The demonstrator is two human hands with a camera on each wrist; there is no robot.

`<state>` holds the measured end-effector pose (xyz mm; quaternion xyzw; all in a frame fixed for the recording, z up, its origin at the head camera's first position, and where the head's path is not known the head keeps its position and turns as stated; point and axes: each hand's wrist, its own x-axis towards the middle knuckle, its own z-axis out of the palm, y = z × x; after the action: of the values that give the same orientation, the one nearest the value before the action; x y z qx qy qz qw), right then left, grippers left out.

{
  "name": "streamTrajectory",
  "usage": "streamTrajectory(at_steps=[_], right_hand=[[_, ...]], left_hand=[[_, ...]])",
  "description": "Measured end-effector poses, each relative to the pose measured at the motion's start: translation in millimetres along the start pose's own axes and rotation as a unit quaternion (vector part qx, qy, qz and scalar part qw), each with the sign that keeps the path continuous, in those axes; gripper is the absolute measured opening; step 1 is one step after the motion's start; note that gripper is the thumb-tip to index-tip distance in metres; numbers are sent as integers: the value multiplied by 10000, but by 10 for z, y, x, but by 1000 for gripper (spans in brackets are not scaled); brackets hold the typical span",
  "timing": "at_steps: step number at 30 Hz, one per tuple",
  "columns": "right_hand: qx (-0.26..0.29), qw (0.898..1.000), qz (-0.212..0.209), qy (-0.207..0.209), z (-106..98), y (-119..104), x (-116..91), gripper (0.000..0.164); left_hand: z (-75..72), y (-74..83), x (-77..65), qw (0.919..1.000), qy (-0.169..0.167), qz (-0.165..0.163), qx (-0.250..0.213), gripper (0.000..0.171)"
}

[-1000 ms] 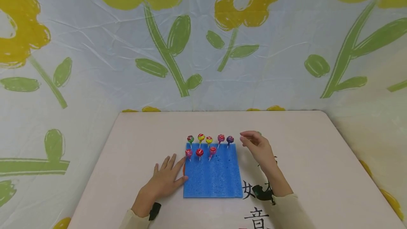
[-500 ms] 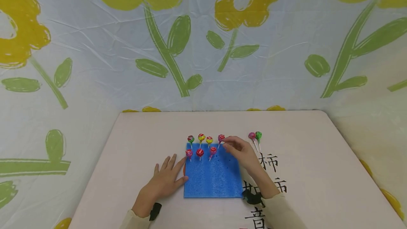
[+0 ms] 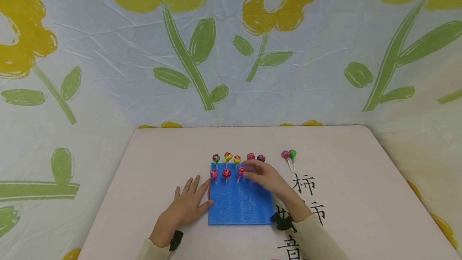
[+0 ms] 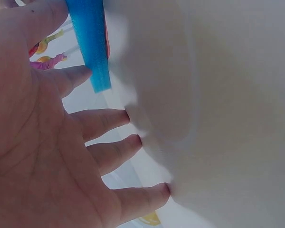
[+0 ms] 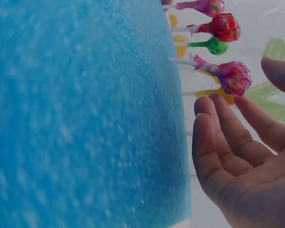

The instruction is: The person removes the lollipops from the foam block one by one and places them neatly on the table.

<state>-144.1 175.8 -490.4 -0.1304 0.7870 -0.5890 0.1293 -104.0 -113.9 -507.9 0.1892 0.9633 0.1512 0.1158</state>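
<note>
Several wrapped lollipops stand by their sticks in two rows in a blue foam block. My right hand reaches over the block to a pink lollipop, the rightmost of the front row. In the right wrist view that pink lollipop sits between the thumb and the fingertips, with a gap at the thumb. My left hand lies spread on the table, thumb and index finger at the block's left edge. The left wrist view shows the index fingertip against the block's side.
A pink-purple lollipop and a green lollipop lie on the table to the right. Behind the right hand, a dark purple lollipop ends the back row. Black printed characters mark the table; a flowered cloth hangs behind.
My right hand has moved left from beside the block, past the dark purple lollipop, to the pink one in front. The two lollipops on the table have come into view. The left hand stays put.
</note>
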Motion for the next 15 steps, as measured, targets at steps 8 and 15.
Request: streamTrajectory(at_steps=[8, 15], right_hand=[[-226, 9997, 22, 110, 39, 33, 44, 40], [-44, 9998, 0, 168, 31, 50, 67, 36]], left_hand=[[12, -5, 6, 10000, 35, -4, 31, 70], [12, -5, 10, 10000, 45, -13, 41, 70]])
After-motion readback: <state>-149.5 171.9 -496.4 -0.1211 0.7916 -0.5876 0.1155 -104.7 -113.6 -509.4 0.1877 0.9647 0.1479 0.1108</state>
